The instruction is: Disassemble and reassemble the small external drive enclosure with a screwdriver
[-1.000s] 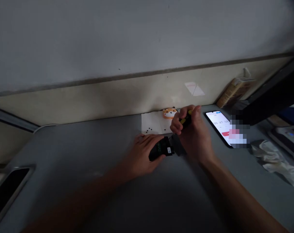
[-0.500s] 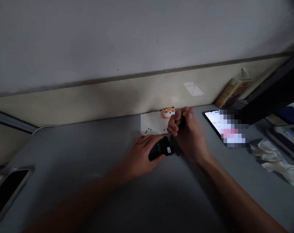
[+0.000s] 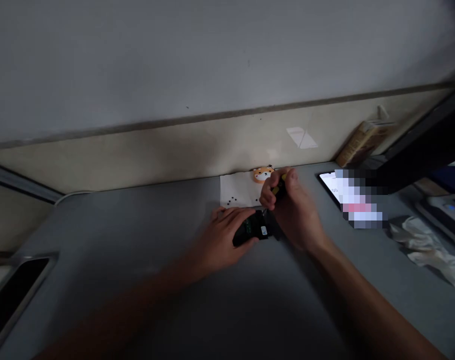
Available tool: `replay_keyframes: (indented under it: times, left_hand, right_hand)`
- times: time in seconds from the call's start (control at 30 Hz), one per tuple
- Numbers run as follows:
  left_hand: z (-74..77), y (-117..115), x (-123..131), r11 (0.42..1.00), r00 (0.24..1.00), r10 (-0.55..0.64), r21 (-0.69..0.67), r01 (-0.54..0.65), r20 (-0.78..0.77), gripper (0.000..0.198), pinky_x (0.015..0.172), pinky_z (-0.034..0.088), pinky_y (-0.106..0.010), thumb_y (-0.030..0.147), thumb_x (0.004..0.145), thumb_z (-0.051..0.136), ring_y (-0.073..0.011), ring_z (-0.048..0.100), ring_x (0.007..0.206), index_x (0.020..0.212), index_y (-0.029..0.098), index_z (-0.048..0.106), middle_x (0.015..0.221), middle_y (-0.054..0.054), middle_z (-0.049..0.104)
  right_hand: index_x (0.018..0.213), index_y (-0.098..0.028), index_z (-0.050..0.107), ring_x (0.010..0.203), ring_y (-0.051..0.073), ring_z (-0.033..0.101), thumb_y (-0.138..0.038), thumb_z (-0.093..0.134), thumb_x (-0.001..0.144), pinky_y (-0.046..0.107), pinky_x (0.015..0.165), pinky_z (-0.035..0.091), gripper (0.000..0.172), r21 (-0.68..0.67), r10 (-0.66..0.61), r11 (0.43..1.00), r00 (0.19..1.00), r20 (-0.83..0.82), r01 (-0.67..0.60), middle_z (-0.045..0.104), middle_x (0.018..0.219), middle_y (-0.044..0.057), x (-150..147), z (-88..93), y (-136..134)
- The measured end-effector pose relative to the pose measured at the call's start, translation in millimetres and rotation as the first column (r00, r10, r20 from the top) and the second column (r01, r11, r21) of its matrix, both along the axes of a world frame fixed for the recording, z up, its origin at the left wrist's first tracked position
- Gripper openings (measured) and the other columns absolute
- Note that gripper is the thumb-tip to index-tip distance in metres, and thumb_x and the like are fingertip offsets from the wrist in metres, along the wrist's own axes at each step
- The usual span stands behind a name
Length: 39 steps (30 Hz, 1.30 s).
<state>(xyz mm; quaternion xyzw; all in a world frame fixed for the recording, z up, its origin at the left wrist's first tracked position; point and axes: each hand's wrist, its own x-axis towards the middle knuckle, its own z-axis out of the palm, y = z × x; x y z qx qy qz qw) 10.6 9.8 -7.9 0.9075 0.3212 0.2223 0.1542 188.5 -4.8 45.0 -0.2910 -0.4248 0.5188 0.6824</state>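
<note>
Gripping a black electronic device (image 3: 250,230) on the grey desk (image 3: 129,235), the left hand (image 3: 219,232) spreads its fingers over the casing. The right hand (image 3: 295,212) clenches a yellow-and-black screwdriver (image 3: 279,187) just above the device's far end. Tiny black screws (image 3: 232,201) lie on a white paper sheet (image 3: 237,187) just beyond, beside an orange shiba figurine (image 3: 263,175). A partly pixelated smartphone (image 3: 328,184) lies to the right.

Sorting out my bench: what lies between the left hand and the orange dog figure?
In the head view, a white paper sheet dotted with small black pieces.
</note>
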Motion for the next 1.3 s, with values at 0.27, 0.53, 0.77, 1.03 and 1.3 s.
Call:
replay_keyframes:
  times: [0.27,0.53,0.77,1.03,1.3]
  left_hand:
    - [1.9,-1,1,1.0,0.999,0.009,-0.003,-0.009,-0.032,0.047,0.114,0.04,-0.051,0.032,0.095,0.065,-0.0291,0.061,0.127,0.139,0.026,0.051,0.133,-0.009,0.068]
    - [1.0,-1,2,1.0,1.0,0.01,0.025,-0.009,-0.027,0.04,0.114,0.04,-0.049,0.033,0.093,0.07,-0.0283,0.063,0.125,0.13,0.026,0.057,0.13,-0.008,0.07]
    - [3.9,-2,1,1.0,1.0,-0.011,0.029,0.011,-0.006,0.017,0.113,0.038,-0.046,0.031,0.094,0.067,-0.0256,0.063,0.123,0.108,0.023,0.063,0.128,-0.006,0.07]
    - [7.6,-4,2,0.999,0.999,-0.032,0.025,0.032,-0.013,0.016,0.114,0.037,-0.046,0.028,0.096,0.064,-0.0231,0.063,0.125,0.111,0.023,0.063,0.136,-0.005,0.068]
    - [23.6,9,-18,0.977,0.908,0.213,-0.064,-0.204,0.361,0.025,0.1,0.052,-0.049,0.031,0.105,0.044,-0.0241,0.068,0.109,0.098,0.024,0.067,0.114,-0.008,0.073]
  right_hand:
    - [0.081,-0.023,0.058,0.063,0.012,0.045,-0.057,0.063,0.094,0.029,0.06,0.039,0.036,0.012,0.07,0.997,0.992,0.108,-0.071,0.05,0.072,-0.002,2,-1.7,-4]
    - [0.085,-0.024,0.059,0.068,0.012,0.053,-0.054,0.065,0.094,0.029,0.064,0.043,0.032,0.036,0.098,0.993,0.964,0.247,-0.11,0.058,0.076,-0.001,5,-1.7,-9]
    - [0.078,-0.025,0.041,0.046,0.007,0.045,-0.051,0.074,0.088,0.023,0.047,0.035,0.043,0.024,0.002,1.0,0.98,0.2,-0.006,0.05,0.059,-0.009,2,2.7,-6]
    - [0.079,-0.025,0.044,0.048,0.007,0.033,-0.061,0.074,0.083,0.025,0.044,0.027,0.046,0.057,-0.094,0.995,0.978,0.187,0.084,0.042,0.059,-0.009,1,-3.6,-2]
    - [0.085,-0.024,0.059,0.057,0.012,0.045,-0.065,0.053,0.094,0.03,0.055,0.037,0.043,0.022,0.013,1.0,0.994,0.107,-0.015,0.05,0.067,-0.003,1,0.5,-2]
